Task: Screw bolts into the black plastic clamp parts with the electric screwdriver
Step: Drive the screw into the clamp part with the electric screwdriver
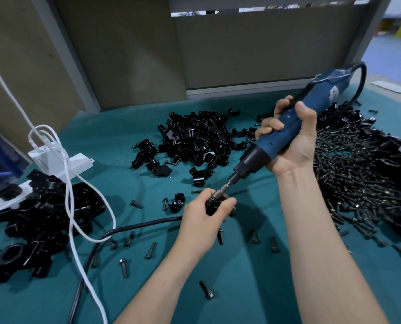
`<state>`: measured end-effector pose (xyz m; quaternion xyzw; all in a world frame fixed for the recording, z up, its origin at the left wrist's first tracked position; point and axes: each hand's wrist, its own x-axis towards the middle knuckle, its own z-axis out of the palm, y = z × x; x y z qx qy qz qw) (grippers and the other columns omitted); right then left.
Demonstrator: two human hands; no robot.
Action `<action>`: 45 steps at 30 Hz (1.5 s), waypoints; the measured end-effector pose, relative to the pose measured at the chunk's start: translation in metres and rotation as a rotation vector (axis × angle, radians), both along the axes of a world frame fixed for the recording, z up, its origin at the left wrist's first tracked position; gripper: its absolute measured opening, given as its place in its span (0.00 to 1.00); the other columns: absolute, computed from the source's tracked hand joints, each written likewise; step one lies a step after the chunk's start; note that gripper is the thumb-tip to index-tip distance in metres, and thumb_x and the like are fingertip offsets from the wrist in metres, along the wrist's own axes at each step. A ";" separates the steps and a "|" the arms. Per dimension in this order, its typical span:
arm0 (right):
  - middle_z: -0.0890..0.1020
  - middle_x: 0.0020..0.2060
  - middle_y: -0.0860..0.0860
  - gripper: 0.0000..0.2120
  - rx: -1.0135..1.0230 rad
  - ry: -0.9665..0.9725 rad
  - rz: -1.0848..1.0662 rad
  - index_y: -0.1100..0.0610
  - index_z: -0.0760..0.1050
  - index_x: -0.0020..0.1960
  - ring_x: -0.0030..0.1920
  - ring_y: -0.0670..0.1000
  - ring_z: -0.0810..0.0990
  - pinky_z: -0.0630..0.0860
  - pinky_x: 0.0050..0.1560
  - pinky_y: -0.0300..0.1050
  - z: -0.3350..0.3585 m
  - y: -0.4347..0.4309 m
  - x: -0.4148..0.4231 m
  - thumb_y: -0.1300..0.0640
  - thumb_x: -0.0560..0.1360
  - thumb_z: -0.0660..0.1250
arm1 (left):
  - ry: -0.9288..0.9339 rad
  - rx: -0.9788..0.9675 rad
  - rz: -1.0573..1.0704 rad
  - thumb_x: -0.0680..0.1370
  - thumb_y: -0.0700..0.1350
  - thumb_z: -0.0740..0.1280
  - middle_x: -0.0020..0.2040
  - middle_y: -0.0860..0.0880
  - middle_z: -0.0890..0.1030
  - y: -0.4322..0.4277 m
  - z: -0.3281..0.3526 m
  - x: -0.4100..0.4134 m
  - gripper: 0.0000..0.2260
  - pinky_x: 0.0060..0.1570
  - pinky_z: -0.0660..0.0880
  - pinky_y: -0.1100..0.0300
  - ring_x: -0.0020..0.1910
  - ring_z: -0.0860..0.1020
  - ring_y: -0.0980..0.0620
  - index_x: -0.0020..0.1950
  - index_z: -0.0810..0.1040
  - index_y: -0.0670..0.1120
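The teal, felt-like table covering [253,300] carries everything. On its right spreads a wide heap of dark, dull-metal bolts [358,183], a bristly mass of thin shanks. At the centre sits a pile of glossy black plastic clamp parts [194,139], curved saddles that catch sharp highlights.

The long blue electric screwdriver [330,94], black-collared and trailing a thick black cord [362,76], slants down from the upper right. The right hand [297,146] is wrapped fully round its barrel. Its slim steel bit [227,185] runs into the single black clamp part [212,206], which the left hand [201,218] pinches between thumb and curled fingers just above the cloth, near the table's middle. The fingers hide the bolt being driven. Loose flanged hex-head bolts [207,289] lie scattered in front.

The tool meets the part at a slant, so the bolt may cross-thread, or the bit may jump off the head. Smooth plastic held only by fingertips could spin under the driver's torque and nip the fingers beside the bit. Over-driving might crack the plastic.
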<state>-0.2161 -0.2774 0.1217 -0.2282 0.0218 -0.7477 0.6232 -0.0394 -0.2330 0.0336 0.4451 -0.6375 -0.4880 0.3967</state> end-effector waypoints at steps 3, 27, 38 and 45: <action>0.80 0.38 0.46 0.25 -0.118 0.039 0.047 0.53 0.73 0.46 0.25 0.44 0.73 0.74 0.29 0.38 0.003 0.002 0.000 0.59 0.55 0.82 | 0.068 0.059 -0.088 0.76 0.49 0.69 0.42 0.41 0.83 -0.001 0.004 0.004 0.07 0.26 0.64 0.64 0.24 0.67 0.57 0.38 0.76 0.56; 0.79 0.40 0.46 0.21 -0.062 0.190 -0.093 0.54 0.75 0.45 0.26 0.44 0.73 0.73 0.30 0.39 0.022 0.017 -0.015 0.58 0.57 0.80 | 0.454 0.350 -0.172 0.78 0.39 0.62 0.29 0.54 0.71 -0.006 0.014 0.011 0.12 0.20 0.55 0.69 0.24 0.62 0.57 0.36 0.76 0.50; 0.78 0.38 0.44 0.04 -0.012 0.331 -0.130 0.53 0.73 0.46 0.25 0.43 0.71 0.71 0.30 0.38 0.024 0.020 -0.010 0.56 0.71 0.63 | 0.282 0.324 -0.132 0.80 0.39 0.64 0.30 0.53 0.71 -0.004 0.014 0.007 0.16 0.22 0.57 0.69 0.23 0.62 0.57 0.34 0.77 0.52; 0.78 0.38 0.46 0.20 -0.111 0.336 -0.030 0.54 0.75 0.46 0.25 0.44 0.71 0.72 0.30 0.38 0.023 0.019 -0.012 0.54 0.58 0.80 | 0.232 0.318 -0.126 0.71 0.49 0.68 0.33 0.51 0.72 -0.006 0.010 0.006 0.06 0.21 0.60 0.68 0.22 0.64 0.58 0.34 0.78 0.52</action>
